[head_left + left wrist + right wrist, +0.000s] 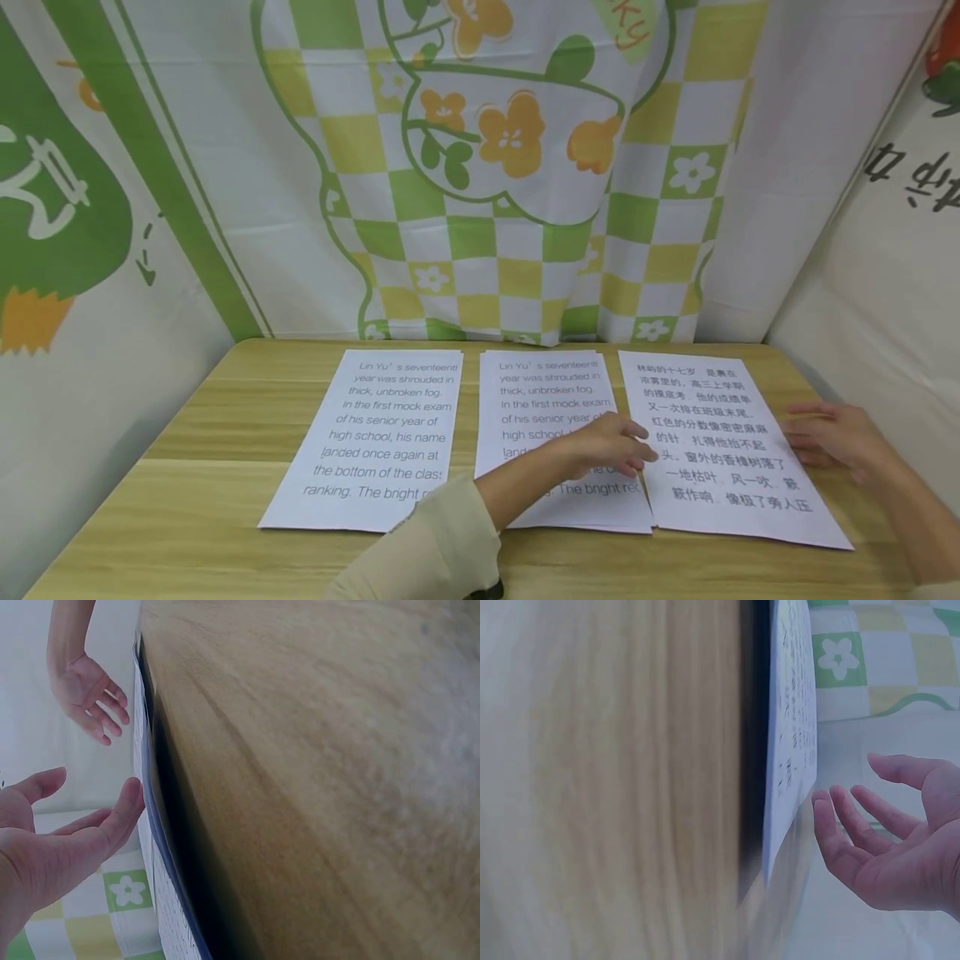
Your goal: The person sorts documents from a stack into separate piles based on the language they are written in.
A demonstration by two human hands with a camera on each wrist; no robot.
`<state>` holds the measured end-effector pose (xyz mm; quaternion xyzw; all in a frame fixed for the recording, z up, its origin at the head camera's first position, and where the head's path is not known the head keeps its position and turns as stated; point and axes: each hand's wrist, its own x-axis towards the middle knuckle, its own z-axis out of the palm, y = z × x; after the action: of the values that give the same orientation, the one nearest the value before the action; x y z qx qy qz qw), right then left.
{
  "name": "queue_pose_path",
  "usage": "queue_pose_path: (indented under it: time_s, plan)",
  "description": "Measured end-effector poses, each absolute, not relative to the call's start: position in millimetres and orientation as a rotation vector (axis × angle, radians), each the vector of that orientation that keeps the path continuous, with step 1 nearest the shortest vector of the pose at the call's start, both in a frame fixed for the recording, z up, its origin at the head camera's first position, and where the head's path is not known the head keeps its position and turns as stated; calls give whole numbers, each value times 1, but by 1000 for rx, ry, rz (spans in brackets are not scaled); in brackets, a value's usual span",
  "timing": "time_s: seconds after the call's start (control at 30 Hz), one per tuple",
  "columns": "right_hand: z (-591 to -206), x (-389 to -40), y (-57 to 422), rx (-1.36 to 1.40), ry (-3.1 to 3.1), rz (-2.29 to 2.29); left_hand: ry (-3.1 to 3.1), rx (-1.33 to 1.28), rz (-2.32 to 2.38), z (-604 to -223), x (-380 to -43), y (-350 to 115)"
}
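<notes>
Three printed papers lie in a row on the wooden counter (187,450) in front of me: two in English, one in Chinese. The Chinese sheet (712,454) is at the right end, slightly aslant, with the middle English sheet (540,404) just beside it and the left English sheet (375,442) beyond a strip of bare wood. A second paper edge peeks out from under the middle one.

Two bare hands are at the Chinese sheet, one on either side. The left hand (611,446) reaches across the middle English sheet, its fingertips at the Chinese sheet's left edge; the right hand (840,437) is by the right edge. Both are open, fingers loosely bent, gripping nothing; whether the fingertips touch the paper I can't tell.

From the left wrist, both hands show, the right one palm outward with its fingers apart; the head view gives mostly their backs. The right wrist view has just one hand, and reveals a dark band along the paper's edge, unseen from above.
</notes>
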<state>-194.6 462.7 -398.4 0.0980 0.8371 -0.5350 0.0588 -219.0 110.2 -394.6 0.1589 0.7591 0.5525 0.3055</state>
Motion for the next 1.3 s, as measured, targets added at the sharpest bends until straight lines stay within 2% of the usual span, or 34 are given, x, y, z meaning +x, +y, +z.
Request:
queue_pose_path:
  time_s: [0.47,0.83,1.3]
  plan:
    - [-388,-200,400,-51,2571,-1563,1951,549,1577,-388,-223,74]
    - [-388,-201,346,-111,2571,-1499,2047,523,1581,-389,-225,31]
    - [-403,-204,312,-215,2308,-1684,2189,391,1596,-390,-224,-31]
